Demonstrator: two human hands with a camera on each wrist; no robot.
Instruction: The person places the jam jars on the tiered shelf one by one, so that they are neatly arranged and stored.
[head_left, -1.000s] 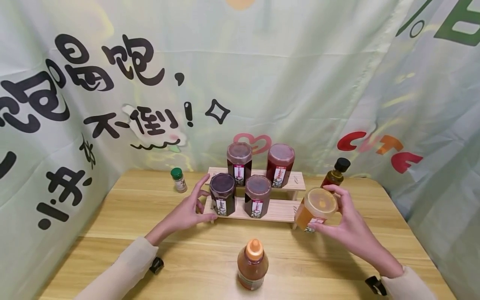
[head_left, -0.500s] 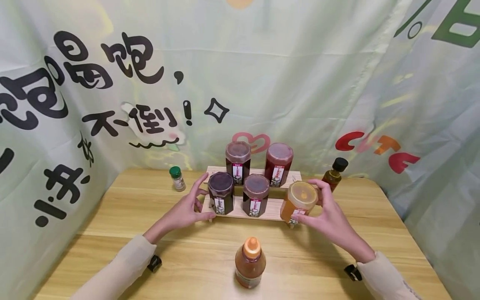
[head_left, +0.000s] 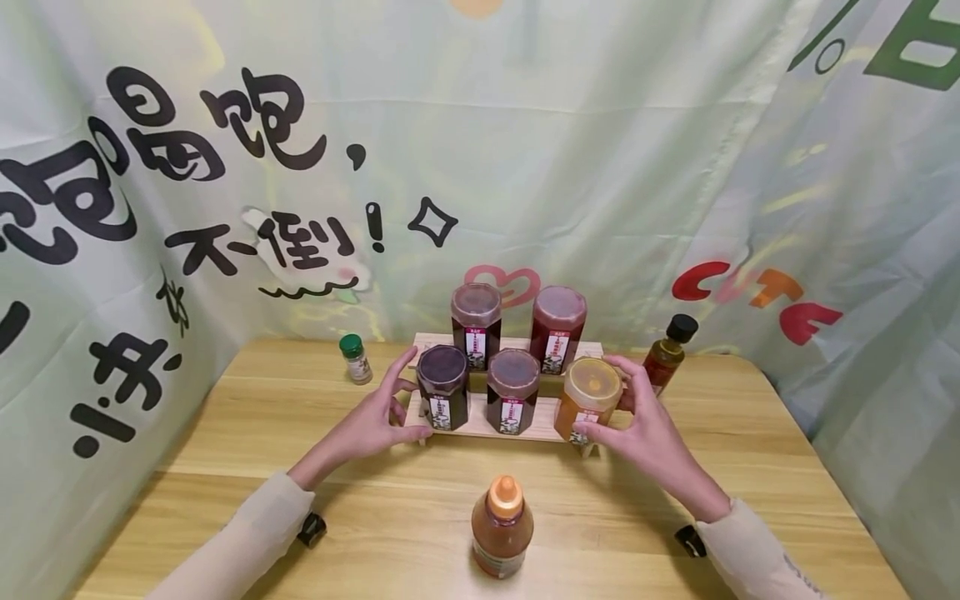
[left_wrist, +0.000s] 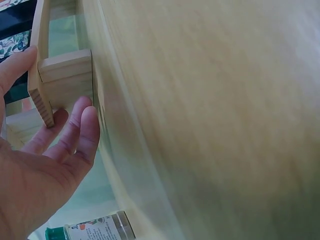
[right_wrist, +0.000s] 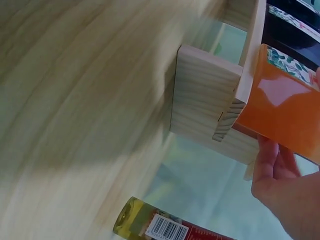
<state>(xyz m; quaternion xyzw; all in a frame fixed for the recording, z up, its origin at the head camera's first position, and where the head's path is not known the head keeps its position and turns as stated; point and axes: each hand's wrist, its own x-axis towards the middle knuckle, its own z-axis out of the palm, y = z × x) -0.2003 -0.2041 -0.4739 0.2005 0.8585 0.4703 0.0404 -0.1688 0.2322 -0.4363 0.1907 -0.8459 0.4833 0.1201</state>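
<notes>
A two-tier wooden rack (head_left: 542, 414) carries several dark jars. My left hand (head_left: 372, 422) holds the rack's left end beside the front-left dark purple jar (head_left: 443, 392); in the left wrist view the thumb lies at the board's front edge, with the fingers (left_wrist: 82, 130) around its end. My right hand (head_left: 651, 439) grips a jar of orange-yellow preserve (head_left: 588, 400) at the right end of the lower shelf. Beside it stands another dark jar (head_left: 513, 393). In the right wrist view the orange jar (right_wrist: 280, 107) overlaps the shelf end; whether its full base rests there I cannot tell.
Two more jars, one dark (head_left: 476, 321) and one red (head_left: 558, 329), stand on the upper tier. An orange-capped bottle (head_left: 502, 529) is in front, a green-capped shaker (head_left: 356, 360) at left, a black-capped bottle (head_left: 666, 354) at right. Printed curtain hangs behind the table.
My right hand has carried the orange jar leftward from beyond the rack's right end to the lower shelf's right end. The left hand has stayed at the rack's left end.
</notes>
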